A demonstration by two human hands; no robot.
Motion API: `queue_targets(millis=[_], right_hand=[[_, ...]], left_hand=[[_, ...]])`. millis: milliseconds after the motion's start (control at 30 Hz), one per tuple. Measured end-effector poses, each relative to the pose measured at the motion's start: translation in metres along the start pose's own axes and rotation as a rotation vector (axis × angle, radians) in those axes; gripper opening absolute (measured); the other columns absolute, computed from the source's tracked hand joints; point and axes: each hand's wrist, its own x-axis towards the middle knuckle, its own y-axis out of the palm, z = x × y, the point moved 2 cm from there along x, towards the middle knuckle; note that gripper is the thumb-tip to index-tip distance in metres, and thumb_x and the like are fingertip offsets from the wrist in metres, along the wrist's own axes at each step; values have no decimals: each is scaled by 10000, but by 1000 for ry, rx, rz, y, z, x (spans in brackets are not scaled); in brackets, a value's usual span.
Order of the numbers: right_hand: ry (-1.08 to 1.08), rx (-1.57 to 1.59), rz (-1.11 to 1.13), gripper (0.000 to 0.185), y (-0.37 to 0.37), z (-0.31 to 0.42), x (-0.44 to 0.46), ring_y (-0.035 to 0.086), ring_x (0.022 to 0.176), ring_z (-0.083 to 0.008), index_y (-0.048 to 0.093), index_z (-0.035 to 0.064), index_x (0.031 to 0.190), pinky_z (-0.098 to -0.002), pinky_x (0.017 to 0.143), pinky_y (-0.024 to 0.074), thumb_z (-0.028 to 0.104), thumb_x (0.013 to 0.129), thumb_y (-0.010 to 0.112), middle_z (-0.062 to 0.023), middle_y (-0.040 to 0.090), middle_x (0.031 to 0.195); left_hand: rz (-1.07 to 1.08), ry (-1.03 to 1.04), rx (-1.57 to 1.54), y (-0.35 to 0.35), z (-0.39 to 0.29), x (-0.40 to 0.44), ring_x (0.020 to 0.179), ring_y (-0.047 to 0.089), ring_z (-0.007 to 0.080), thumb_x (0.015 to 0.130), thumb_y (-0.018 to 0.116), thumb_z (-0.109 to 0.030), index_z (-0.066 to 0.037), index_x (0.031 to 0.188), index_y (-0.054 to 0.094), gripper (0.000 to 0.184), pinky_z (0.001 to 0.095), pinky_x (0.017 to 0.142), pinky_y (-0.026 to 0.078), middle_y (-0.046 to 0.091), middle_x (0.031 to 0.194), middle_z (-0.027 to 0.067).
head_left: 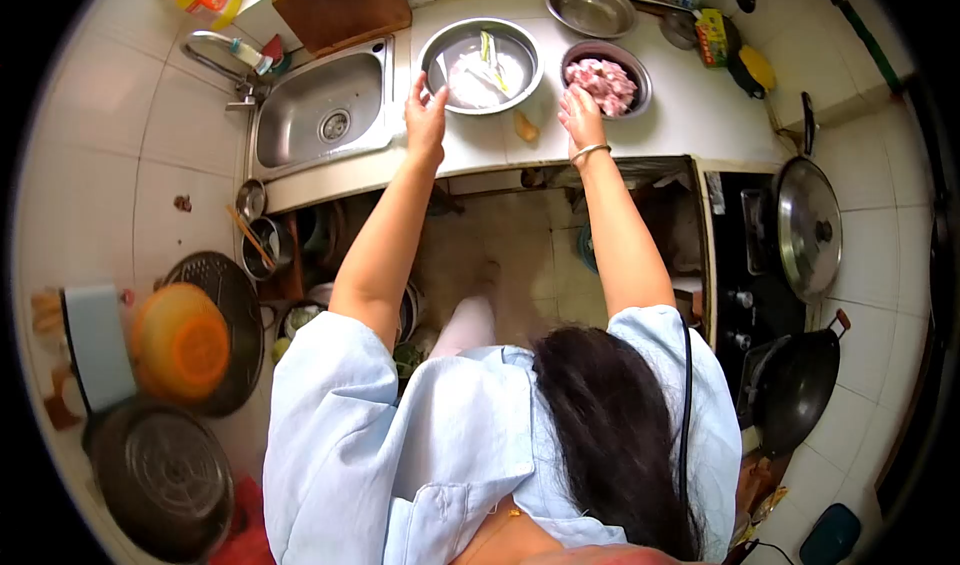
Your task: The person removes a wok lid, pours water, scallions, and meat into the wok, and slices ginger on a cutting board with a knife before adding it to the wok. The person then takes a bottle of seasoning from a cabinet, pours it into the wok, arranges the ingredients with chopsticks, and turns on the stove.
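Note:
A wide metal basin (532, 83) stands on the counter with white-and-green stalks (490, 60), perhaps scallion, inside. My left hand (425, 123) is at the basin's left side, thumb and fingers apart; whether it touches the rim I cannot tell. To the right is a metal bowl (645, 93) full of raw pink meat pieces (603, 87). My right hand (580, 120), with a bangle at the wrist, is at this bowl's lower left edge, fingers stretched out and nothing held. Between the hands lies a small tan lump that looks like ginger (525, 127).
At left is a steel sink (310, 145) with a tap (225, 50). A shallow metal bowl (590, 7) and several packets stand behind the meat. On the right are a lidded pan (810, 227) and a wok (800, 390) at the stove. The counter's front edge (480, 165) runs below my hands.

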Motion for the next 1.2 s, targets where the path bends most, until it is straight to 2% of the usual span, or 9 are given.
queue_targets(millis=[33, 167, 200, 300, 333, 467, 700, 967, 1200], right_hand=[[47, 40, -20, 458, 11, -11, 14, 448, 1217, -236, 366, 35, 1363, -384, 971, 380, 215, 957, 481, -113, 439, 1351], [162, 89, -90, 524, 41, -42, 58, 364, 1289, -261, 293, 26, 1403, -441, 1045, 287, 202, 946, 480, -126, 372, 1410], [183, 181, -118, 506, 45, -50, 67, 400, 1257, -227, 319, 20, 1387, -429, 1041, 292, 183, 938, 485, -116, 415, 1377], [36, 330, -24, 414, 54, -55, 77, 446, 1188, -184, 423, -9, 1304, -308, 1011, 324, 155, 928, 479, -102, 517, 1256], [40, 379, -17, 386, 53, -60, 83, 456, 1178, -182, 443, -3, 1284, -306, 1010, 330, 151, 931, 475, -97, 529, 1232], [74, 551, -19, 298, 53, -70, 95, 511, 1118, -197, 487, 46, 1217, -348, 988, 385, 177, 951, 462, -80, 556, 1169], [109, 680, -118, 405, 69, -64, 89, 480, 1169, -228, 374, 51, 1323, -380, 1008, 387, 200, 956, 459, -85, 474, 1273], [95, 748, -95, 349, 66, -69, 95, 498, 1131, -237, 443, 59, 1255, -405, 994, 393, 218, 945, 474, -82, 502, 1223], [16, 795, -52, 335, 61, -37, 84, 515, 1101, -232, 479, 72, 1222, -403, 986, 396, 263, 947, 475, -74, 534, 1188]], left_hand=[[-17, 4, 51, -8, 6, 25, 1180, 443, 255, 824, 649, -149, -68, 1336, 434, 561, 355, 962, 378, 430, 1310, 167], [-46, -25, 185, -27, 34, 98, 1239, 400, 291, 842, 608, -197, -30, 1337, 421, 554, 368, 993, 354, 447, 1308, 191], [-45, -43, 159, -27, 41, 110, 1170, 466, 259, 848, 598, -176, -22, 1318, 443, 518, 338, 966, 373, 511, 1247, 169], [227, -286, 70, -28, 59, 135, 1189, 474, 268, 858, 602, -177, 6, 1325, 422, 533, 330, 964, 386, 509, 1276, 171], [351, -360, -1, -28, 71, 145, 1033, 554, 209, 869, 580, -142, 15, 1250, 474, 426, 304, 887, 433, 586, 1129, 114], [328, -471, -150, -19, 78, 151, 927, 577, 170, 889, 532, -78, -11, 1224, 486, 344, 295, 828, 465, 603, 1040, 77], [361, -467, -86, -17, 73, 154, 939, 585, 173, 900, 529, -97, -39, 1260, 459, 371, 293, 793, 486, 596, 1077, 82], [339, -418, -135, -14, 71, 154, 902, 580, 142, 901, 542, -110, -41, 1220, 504, 329, 268, 775, 472, 614, 1039, 60], [400, -342, -165, 3, 20, 152, 846, 572, 106, 918, 541, -173, -57, 1208, 526, 312, 246, 717, 465, 623, 994, 33]])
